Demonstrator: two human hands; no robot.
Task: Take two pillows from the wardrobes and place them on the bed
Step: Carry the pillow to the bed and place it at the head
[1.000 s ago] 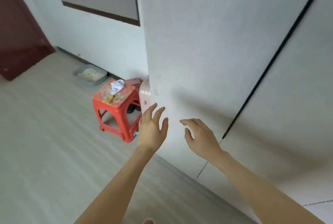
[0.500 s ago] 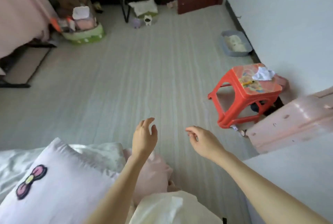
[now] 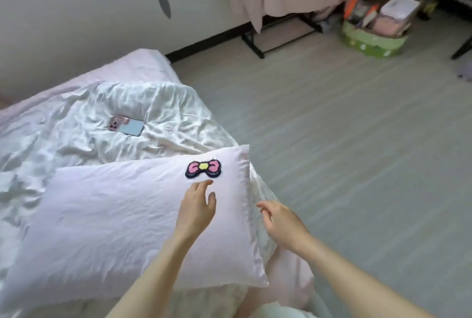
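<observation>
On the bed (image 3: 63,118), pillow (image 3: 115,215) now seen whole (bow patch uppermost), red stool gone from view, left hand (image 3: 196,209) and right hand (image 3: 281,223) held loosely spread, nothing gripped, phone (image 3: 127,126) lying on the sheets.

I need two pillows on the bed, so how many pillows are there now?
1: the pillow with the bow patch lies on the bed, beside the rumpled blanket. Another may be hidden.

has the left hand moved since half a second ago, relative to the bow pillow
Yes. The left hand was past the pillow's corner, over the floor side; now it hangs above the pillow, just below the bow patch. The camera also swung.
</observation>
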